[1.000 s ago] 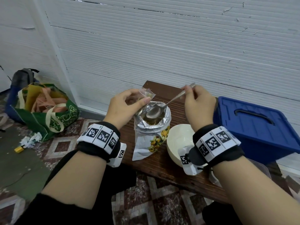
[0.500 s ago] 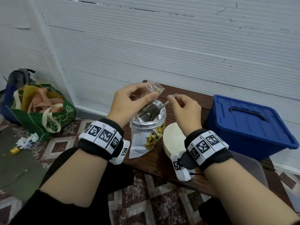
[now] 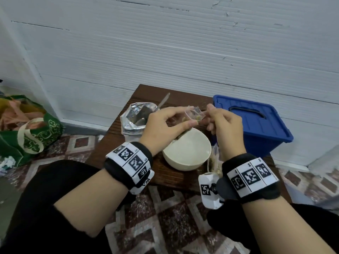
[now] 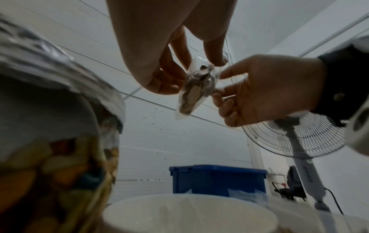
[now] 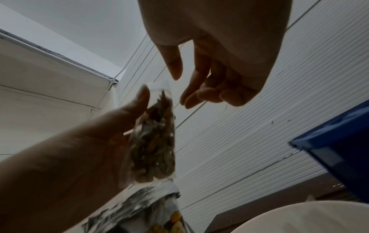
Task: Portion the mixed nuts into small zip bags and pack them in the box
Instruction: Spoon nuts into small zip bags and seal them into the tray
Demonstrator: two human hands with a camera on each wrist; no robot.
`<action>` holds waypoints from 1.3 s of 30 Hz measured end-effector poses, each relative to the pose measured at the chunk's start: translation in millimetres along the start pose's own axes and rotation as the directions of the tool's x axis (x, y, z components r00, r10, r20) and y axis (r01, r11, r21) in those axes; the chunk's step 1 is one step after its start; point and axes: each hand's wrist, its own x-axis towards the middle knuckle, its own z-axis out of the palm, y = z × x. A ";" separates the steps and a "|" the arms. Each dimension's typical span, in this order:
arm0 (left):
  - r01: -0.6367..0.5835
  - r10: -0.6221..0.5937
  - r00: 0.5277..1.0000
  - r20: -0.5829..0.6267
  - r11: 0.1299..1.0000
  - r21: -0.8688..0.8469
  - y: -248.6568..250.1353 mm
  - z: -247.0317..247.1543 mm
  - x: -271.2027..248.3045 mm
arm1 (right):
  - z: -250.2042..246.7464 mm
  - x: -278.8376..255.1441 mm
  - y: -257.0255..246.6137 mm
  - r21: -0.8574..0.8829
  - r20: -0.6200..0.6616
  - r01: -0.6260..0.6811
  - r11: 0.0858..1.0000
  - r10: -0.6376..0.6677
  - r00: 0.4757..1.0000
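Note:
A small clear zip bag [image 3: 195,115] partly filled with mixed nuts hangs above the white bowl [image 3: 185,162]. My left hand [image 3: 187,116] pinches it between thumb and fingers. My right hand [image 3: 209,114] meets the bag's right top edge, its index finger and thumb closing on it in the left wrist view, where the zip bag [image 4: 196,89] shows from below. The open foil nut pouch [image 3: 135,118] stands at the left on the brown table [image 3: 165,178], with the spoon [image 3: 163,101] leaning inside it. The blue box [image 3: 256,125] sits at the right with its lid on.
A clear plastic pack [image 3: 214,162] with nuts lies right of the bowl, partly hidden by my right wrist. A green shopping bag [image 3: 36,136] sits on the floor at the left. A standing fan [image 4: 299,137] is off to the right. A white wall runs behind the table.
My right hand has let go of the spoon, which now rests in the foil pouch. Both hands have moved right with the small bag, from over the pouch to over the bowl.

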 end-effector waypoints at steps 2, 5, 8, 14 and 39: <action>0.005 -0.006 0.999 0.044 1.000 0.005 -5.4 9.8 -5.1 | -8.7 -3.6 1.8 -0.071 0.041 -0.032 0.997 0.035 0.999; 0.010 -0.016 0.994 0.113 0.999 0.052 -16.0 21.7 -13.7 | -15.6 -5.2 7.1 -0.185 0.060 -0.058 0.981 0.070 0.996; 0.092 -0.104 0.977 0.186 0.993 0.071 -27.1 26.3 -21.2 | -20.4 -5.3 11.8 -0.248 0.084 -0.078 0.966 0.102 0.991; 0.189 -0.216 0.912 0.349 0.976 0.110 -39.8 18.8 -21.2 | -22.6 -4.6 18.6 -0.314 0.150 -0.107 0.943 0.161 0.976; 0.242 -0.303 0.917 0.261 0.940 0.241 -65.8 20.7 -18.8 | -73.2 7.3 21.7 -0.603 -0.178 -0.148 0.784 0.049 0.983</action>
